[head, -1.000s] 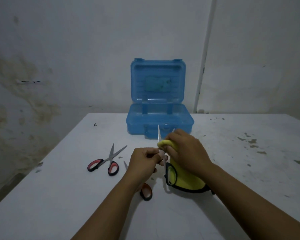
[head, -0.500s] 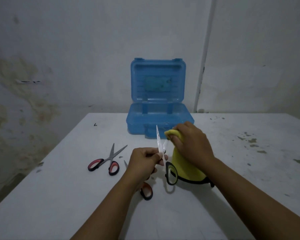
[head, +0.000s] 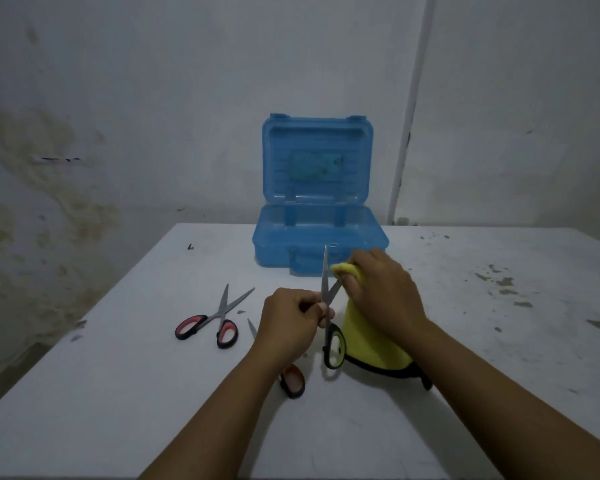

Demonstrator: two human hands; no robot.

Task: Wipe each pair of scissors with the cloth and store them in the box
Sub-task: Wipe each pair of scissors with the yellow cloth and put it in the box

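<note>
My left hand [head: 291,320] grips a pair of yellow-and-black-handled scissors [head: 329,317] near the pivot, blades spread and pointing up. My right hand [head: 385,292] holds a yellow cloth [head: 371,344] with a dark hem, pinched around the right blade near its tip. A blue plastic box [head: 317,237] stands open behind my hands, lid upright. Red-handled scissors [head: 210,323] lie open on the table to the left. Another red-handled pair [head: 291,379] lies mostly hidden under my left wrist.
The white table [head: 118,393] has its left edge close to the loose scissors. Dirt marks [head: 503,282] spot its right side. A stained wall stands right behind the box, with a white pipe [head: 409,116] running down it.
My right hand has slid the cloth up along the blade towards its tip. The scissors' blades have spread a little wider. My left hand has stayed in place.
</note>
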